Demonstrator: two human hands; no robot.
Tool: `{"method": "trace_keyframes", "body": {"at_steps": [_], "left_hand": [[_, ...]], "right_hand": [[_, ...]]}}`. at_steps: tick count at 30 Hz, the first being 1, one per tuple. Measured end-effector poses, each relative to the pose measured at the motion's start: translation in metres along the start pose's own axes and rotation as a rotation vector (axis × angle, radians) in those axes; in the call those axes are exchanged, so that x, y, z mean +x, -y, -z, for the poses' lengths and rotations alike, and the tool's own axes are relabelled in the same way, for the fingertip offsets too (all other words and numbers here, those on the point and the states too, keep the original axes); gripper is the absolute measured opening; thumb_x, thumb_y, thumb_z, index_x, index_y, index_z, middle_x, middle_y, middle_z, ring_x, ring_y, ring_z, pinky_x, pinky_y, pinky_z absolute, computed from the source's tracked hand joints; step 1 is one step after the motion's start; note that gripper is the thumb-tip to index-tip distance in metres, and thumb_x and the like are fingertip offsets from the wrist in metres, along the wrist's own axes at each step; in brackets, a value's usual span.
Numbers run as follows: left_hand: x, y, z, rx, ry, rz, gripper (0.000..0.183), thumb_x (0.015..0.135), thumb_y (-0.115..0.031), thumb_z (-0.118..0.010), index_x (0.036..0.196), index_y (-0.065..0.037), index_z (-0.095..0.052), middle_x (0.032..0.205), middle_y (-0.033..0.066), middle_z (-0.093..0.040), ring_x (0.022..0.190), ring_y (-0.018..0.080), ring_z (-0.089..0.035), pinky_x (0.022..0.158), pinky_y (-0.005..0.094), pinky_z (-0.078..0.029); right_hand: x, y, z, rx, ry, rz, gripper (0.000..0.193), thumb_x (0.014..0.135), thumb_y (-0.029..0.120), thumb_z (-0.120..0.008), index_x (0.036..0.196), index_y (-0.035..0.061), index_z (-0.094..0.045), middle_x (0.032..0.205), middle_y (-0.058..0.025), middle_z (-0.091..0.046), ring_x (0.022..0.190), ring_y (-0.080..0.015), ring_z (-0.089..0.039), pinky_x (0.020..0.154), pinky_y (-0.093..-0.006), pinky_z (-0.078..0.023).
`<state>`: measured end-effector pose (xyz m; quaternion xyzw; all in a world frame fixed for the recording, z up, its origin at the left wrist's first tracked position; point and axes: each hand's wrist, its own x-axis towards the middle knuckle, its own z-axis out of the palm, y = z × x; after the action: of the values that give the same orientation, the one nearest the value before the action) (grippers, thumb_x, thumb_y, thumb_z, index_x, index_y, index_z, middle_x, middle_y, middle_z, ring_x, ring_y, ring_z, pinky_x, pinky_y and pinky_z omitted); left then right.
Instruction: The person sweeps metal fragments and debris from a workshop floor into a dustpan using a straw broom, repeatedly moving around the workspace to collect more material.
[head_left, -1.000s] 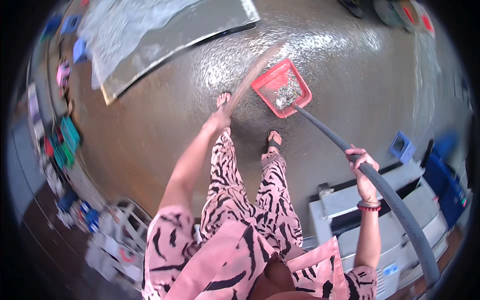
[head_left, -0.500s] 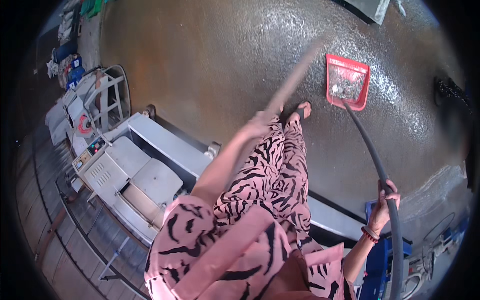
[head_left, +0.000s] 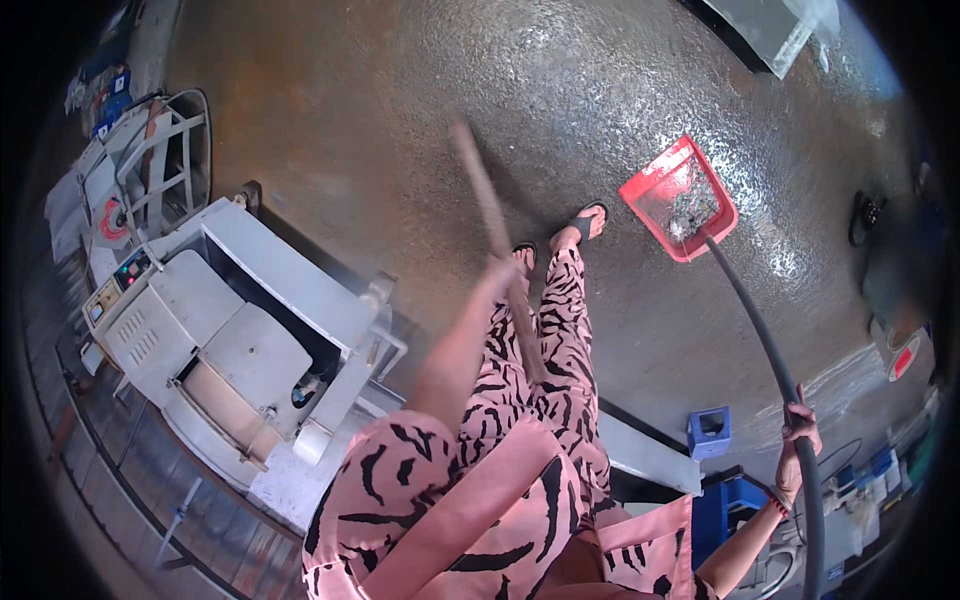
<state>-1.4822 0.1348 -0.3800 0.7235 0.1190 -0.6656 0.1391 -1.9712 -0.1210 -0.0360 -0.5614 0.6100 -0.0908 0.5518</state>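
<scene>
My left hand [head_left: 500, 278], blurred by motion, is closed round a long brown stick [head_left: 480, 185]. One end reaches out over the wet floor; the other lies across in front of my legs. Out to the right, my right hand [head_left: 801, 430] grips the dark, long handle [head_left: 755, 320] of a red dustpan [head_left: 655, 178]. That pan sits on the floor beyond my sandalled feet, to their right, its wide edge turned toward the upper left. Pale, wet-looking debris [head_left: 690, 215] lies inside it, mostly toward the handle side.
A grey machine with lids [head_left: 240, 340] stands close on my left, a wheeled metal frame [head_left: 165, 165] beyond it. A blue stool [head_left: 709, 432] is at right. Another person [head_left: 897, 250] is at the far right. A metal box-like edge [head_left: 770, 35] juts in at upper right.
The brown stick has swung from pointing far right to pointing far left. The dustpan has turned, its wide edge now toward the upper left. The view has shifted somewhat.
</scene>
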Motion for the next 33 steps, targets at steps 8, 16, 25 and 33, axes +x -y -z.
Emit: {"method": "trace_keyframes", "body": {"at_steps": [8, 16, 25, 33], "left_hand": [[-0.103, -0.051, -0.040, 0.991, 0.200, -0.022, 0.085, 0.057, -0.016, -0.065, 0.131, 0.001, -0.025, 0.113, 0.0279, -0.052, 0.110, 0.0350, -0.051, 0.091, 0.0396, -0.042], [-0.146, -0.131, 0.030, 0.193, -0.041, -0.133, 0.030, 0.070, -0.001, -0.049, 0.097, -0.011, -0.044, 0.047, -0.0011, -0.036, 0.033, 0.0125, -0.036, 0.030, 0.0273, -0.029], [-0.044, -0.063, -0.118, 0.666, -0.097, -0.167, 0.036, 0.071, -0.023, -0.064, 0.094, 0.002, -0.052, 0.072, 0.0113, -0.059, 0.064, 0.0276, -0.061, 0.062, 0.0359, -0.052], [-0.144, -0.096, -0.106, 1.001, 0.222, -0.147, 0.049, 0.064, -0.007, -0.065, 0.104, 0.003, -0.039, 0.079, 0.0139, -0.058, 0.060, 0.0248, -0.060, 0.052, 0.0358, -0.050]], "right_hand": [[-0.025, -0.052, 0.019, 0.055, -0.274, -0.202, 0.011, 0.079, -0.004, -0.056, 0.080, 0.0058, -0.052, 0.127, -0.0224, -0.045, 0.117, -0.0276, -0.045, 0.096, -0.0374, -0.041], [0.018, -0.043, 0.036, 0.041, -0.137, -0.194, 0.010, 0.072, -0.005, -0.053, 0.069, 0.0037, -0.053, 0.112, -0.0146, -0.058, 0.095, -0.0191, -0.057, 0.076, -0.0288, -0.047], [-0.015, -0.052, 0.018, 0.106, -0.167, -0.200, 0.010, 0.074, -0.006, -0.049, 0.070, 0.0029, -0.050, 0.117, -0.0182, -0.055, 0.097, -0.0238, -0.058, 0.084, -0.0324, -0.048], [-0.021, -0.044, 0.038, 0.071, -0.161, -0.076, 0.016, 0.071, -0.013, -0.049, 0.068, 0.0025, -0.046, 0.113, -0.0133, -0.058, 0.100, -0.0192, -0.056, 0.087, -0.0306, -0.046]]}}
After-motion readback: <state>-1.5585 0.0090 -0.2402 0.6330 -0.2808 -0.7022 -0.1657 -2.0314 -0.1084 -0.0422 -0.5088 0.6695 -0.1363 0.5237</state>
